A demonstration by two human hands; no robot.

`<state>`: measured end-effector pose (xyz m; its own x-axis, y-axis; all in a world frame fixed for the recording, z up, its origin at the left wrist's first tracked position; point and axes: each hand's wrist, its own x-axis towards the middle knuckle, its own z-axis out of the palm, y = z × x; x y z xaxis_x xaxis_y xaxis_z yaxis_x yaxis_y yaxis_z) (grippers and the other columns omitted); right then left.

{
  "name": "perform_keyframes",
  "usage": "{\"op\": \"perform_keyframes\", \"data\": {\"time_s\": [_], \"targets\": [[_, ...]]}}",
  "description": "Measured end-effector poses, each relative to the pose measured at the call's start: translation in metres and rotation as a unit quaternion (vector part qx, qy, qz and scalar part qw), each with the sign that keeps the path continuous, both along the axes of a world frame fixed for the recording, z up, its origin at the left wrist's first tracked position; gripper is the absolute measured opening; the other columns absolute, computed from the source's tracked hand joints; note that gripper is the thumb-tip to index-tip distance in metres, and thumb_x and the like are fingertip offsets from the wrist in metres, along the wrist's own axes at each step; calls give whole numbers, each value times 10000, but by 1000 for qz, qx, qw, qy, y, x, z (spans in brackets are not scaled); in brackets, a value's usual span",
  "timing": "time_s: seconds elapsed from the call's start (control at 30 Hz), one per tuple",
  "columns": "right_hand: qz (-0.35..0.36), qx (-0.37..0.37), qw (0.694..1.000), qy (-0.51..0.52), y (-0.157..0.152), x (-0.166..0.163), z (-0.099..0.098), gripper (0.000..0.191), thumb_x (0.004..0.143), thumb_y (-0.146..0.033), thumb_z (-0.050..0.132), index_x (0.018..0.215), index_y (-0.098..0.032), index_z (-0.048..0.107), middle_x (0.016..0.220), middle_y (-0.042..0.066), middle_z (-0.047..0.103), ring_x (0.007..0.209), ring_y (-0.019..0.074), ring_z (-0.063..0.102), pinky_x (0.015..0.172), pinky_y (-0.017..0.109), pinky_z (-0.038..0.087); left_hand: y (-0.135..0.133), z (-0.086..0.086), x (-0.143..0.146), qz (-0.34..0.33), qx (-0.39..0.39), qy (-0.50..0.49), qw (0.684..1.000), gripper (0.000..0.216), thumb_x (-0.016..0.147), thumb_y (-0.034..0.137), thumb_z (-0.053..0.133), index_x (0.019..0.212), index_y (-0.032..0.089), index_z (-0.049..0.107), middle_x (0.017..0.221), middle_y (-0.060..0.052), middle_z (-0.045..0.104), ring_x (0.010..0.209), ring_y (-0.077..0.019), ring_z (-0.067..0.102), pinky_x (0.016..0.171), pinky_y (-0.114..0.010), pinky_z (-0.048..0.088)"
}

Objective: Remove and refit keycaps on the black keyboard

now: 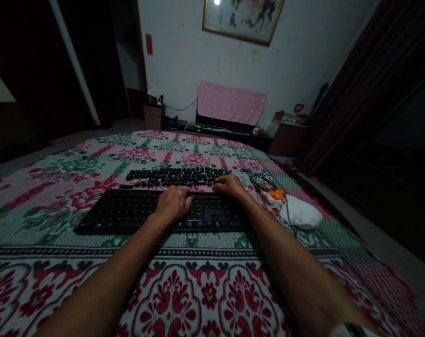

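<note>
A black computer keyboard (128, 213) lies flat on the patterned bed cover. Much of its left and middle shows small pale dots where keycaps are off, while some keys remain along the bottom row and at the right. Loose black keycaps (173, 175) stand in rows just beyond its far edge. My left hand (173, 202) rests on the middle of the keyboard, its fingers stretched toward the far edge and the thumb apart. Past the far right edge, my right hand (229, 185) has its fingers bent together at the right end of the keycaps; what lies between the fingertips is too small to make out.
A white bag (301, 213), an orange item (276, 193) and a dark cable (264, 179) lie to the right on the bed cover (208, 295). Beyond the bed, a pink cloth (231, 103) drapes over a dark screen by the wall. Dark curtains hang at right.
</note>
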<state>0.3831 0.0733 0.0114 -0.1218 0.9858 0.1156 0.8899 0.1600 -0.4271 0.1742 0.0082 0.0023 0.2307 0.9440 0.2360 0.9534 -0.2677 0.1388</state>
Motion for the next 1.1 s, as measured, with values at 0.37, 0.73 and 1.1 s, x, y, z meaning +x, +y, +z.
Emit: {"op": "perform_keyframes", "data": {"time_s": [0.37, 0.73, 1.1], "targets": [[131, -42, 984, 113, -77, 40, 18, 285, 698, -274, 582, 932, -135, 664, 834, 35, 670, 745, 132, 594, 646, 207, 441, -2, 0, -1, -10, 15, 19, 1000, 384, 807, 398, 341, 1062, 222, 568, 988, -63, 624, 952, -215, 527, 785, -315, 427], [195, -98, 975, 43, -92, 46, 18, 300, 678, -260, 598, 938, -136, 680, 898, 60, 630, 728, 121, 571, 643, 198, 428, 0, -2, -2, -7, 8, 21, 1000, 396, 806, 405, 341, 1095, 232, 548, 1015, -59, 619, 969, -217, 525, 787, -319, 428], [209, -98, 972, 45, -90, 46, 14, 308, 679, -278, 602, 940, -137, 682, 882, 62, 621, 729, 125, 564, 655, 209, 425, 1, -3, -2, -10, 13, 28, 999, 372, 802, 392, 338, 1044, 224, 565, 988, -66, 617, 951, -228, 530, 768, -330, 431]]}}
